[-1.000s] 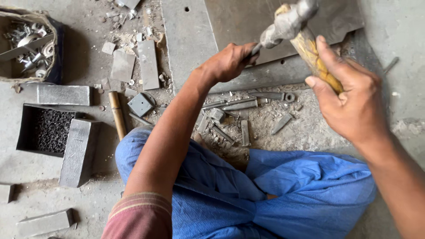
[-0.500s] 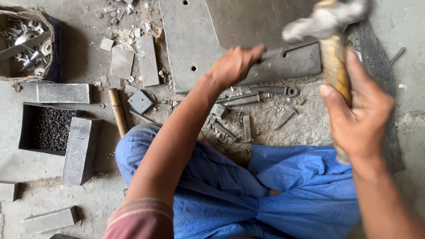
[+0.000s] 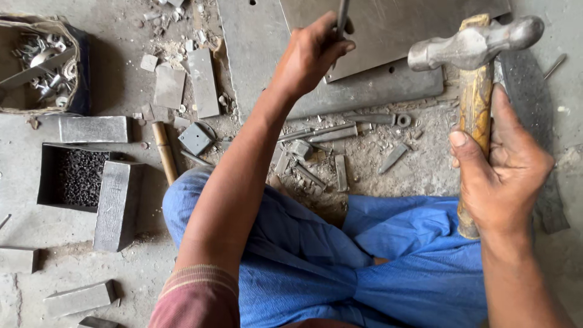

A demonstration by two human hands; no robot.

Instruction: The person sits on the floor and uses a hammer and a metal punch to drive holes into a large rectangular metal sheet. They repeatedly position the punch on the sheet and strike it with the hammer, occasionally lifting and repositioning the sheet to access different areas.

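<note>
One hammer [image 3: 475, 45] — grey steel head, worn yellow-brown wooden handle.

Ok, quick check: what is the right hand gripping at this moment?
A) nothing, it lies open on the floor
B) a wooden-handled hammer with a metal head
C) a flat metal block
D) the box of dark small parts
B: the right hand has its fingers wrapped around the wooden handle of the hammer, metal head up, while the left hand holds a thin metal rod over the steel plate.
</note>
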